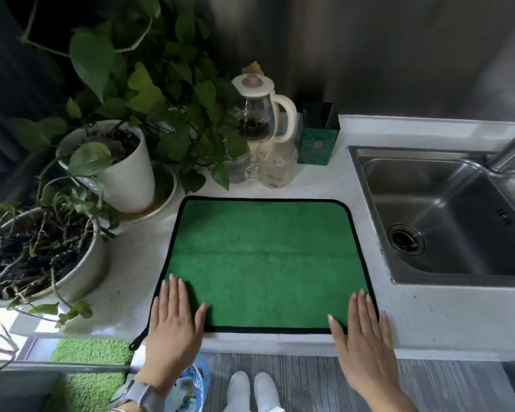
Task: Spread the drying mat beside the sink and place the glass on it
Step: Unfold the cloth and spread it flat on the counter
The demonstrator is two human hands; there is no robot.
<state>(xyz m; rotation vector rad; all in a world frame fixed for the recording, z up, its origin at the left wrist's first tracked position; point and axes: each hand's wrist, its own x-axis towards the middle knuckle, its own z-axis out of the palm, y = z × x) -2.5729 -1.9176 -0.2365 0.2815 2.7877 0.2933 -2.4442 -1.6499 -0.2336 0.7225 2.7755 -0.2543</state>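
1. You are looking at one green drying mat (pixel 265 257) with a black border, lying flat and fully spread on the white countertop (pixel 428 316), just beside the steel sink (pixel 446 215) on its left.
2. You are pressing two hands onto it: your left hand (pixel 173 319) is lying palm down on the near left corner, your right hand (pixel 363 331) on the near right corner. All fingers are stretched out flat and slightly fanned, gripping nothing.
3. Two clear tumblers are standing behind the mat's far edge: the plain glass (pixel 277 163) is sitting just off the mat, and a ribbed glass (pixel 235 163) is standing to its left, partly behind leaves. A third stemmed piece between them is too hidden to tell.
4. One glass teapot (pixel 256 111) with a cream lid and handle is standing behind the glasses, and one green box (pixel 317 135) is sitting to its right.
5. Two potted plants are crowding the left: a white pot (pixel 128 176) on a saucer, and a grey pot (pixel 84 263) nearer you.
6. The counter is white and speckled; a grey metallic wall is rising behind it.
7. The mat's near edge is running close to the counter's front lip, and its right edge is leaving only a narrow strip before the sink. A loop at the near left corner is hanging over the lip.
8. One tap (pixel 509 153) is reaching over the sink from the right.
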